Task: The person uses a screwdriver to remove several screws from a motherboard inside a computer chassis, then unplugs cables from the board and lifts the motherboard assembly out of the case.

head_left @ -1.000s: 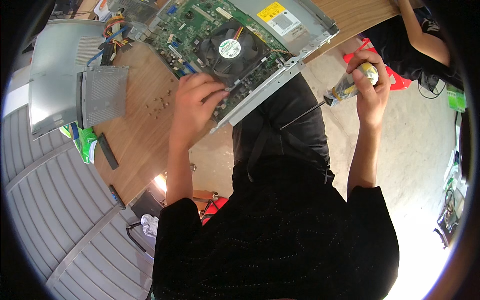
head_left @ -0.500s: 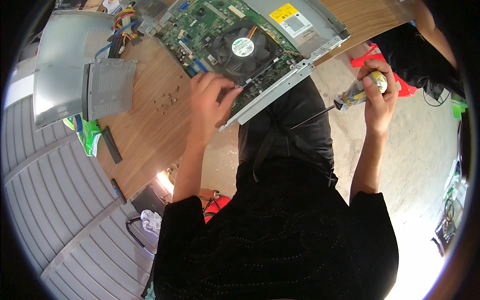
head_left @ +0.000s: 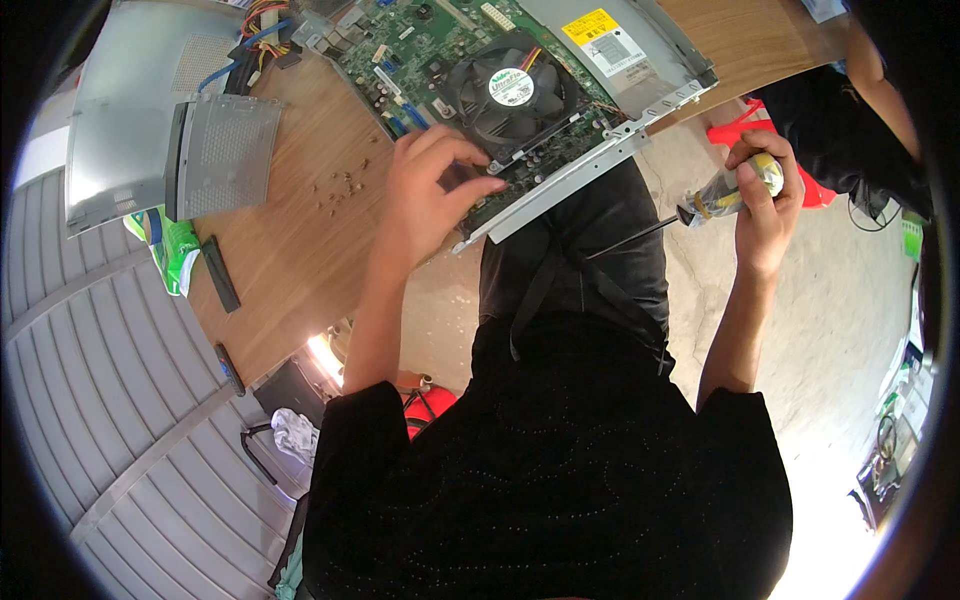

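Observation:
An open computer chassis (head_left: 628, 91) holds a green motherboard (head_left: 418, 38) with a black cooling fan (head_left: 508, 105) on it. My left hand (head_left: 428, 190) is at the board's lower left edge, below the fan, fingers curled with the tips among the components; what they grip is hidden. My right hand (head_left: 765, 205), to the right of the chassis, is closed around a screwdriver (head_left: 722, 197) with a tape-wrapped, yellow-topped handle; its long shaft points down-left over my dark trousers. Loose screws (head_left: 335, 195) lie on the wooden table (head_left: 270, 290) left of my left hand.
Metal panels (head_left: 130, 120), wire bundles (head_left: 265, 45), a green package (head_left: 175, 255) and a black strip (head_left: 220, 275) lie at left. At upper right are another person's arm (head_left: 878, 95) and a red object (head_left: 735, 135). A grey slatted surface (head_left: 90, 400) fills the lower left.
The table and chassis have shifted up and slightly right in the picture. My left fingers have shifted a little at the board's edge. My right hand still holds the screwdriver, now slightly farther right in view.

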{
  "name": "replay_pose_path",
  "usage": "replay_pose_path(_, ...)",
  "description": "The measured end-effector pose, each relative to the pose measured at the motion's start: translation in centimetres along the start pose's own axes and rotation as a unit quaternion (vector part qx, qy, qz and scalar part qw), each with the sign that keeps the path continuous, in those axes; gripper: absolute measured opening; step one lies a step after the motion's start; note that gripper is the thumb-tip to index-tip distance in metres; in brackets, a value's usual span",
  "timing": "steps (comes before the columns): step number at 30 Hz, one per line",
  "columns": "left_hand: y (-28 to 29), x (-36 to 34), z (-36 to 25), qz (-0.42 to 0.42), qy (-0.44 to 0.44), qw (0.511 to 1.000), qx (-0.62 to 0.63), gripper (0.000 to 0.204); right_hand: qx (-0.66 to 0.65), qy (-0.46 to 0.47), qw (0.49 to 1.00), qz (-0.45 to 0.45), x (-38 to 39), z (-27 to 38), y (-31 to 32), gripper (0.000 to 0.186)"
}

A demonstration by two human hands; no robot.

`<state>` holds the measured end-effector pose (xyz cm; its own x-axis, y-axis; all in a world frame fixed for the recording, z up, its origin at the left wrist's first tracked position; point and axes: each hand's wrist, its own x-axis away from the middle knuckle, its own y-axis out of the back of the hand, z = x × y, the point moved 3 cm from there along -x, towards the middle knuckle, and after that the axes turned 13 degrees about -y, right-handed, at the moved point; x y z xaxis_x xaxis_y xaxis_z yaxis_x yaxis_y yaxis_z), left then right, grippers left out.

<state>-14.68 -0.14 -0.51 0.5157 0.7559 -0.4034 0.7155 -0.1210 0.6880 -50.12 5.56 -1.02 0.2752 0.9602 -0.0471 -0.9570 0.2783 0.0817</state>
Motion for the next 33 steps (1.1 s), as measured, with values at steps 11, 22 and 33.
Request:
replay_pose_path(11, -0.1, -0.4, -0.3, 0.012, 0.000, 1.000, -0.006, 0.014, 0.014, -0.003, 1.000, 0.003, 0.3, 0.0, -0.2, 0.030)
replay_pose_path(22, 2.0, -0.1, 0.6, -0.087, 0.029, 0.996, 0.025, 0.011, 0.018, -0.019, 1.000, -0.014, 0.5, -0.2, 0.2, 0.030)
replay_pose_path(33, 2.0, -2.3, 4.8, -0.003, -0.008, 0.996, -0.090, 0.013, -0.007, 0.001, 1.000, 0.007, 0.4, -0.3, 0.0, 0.029)
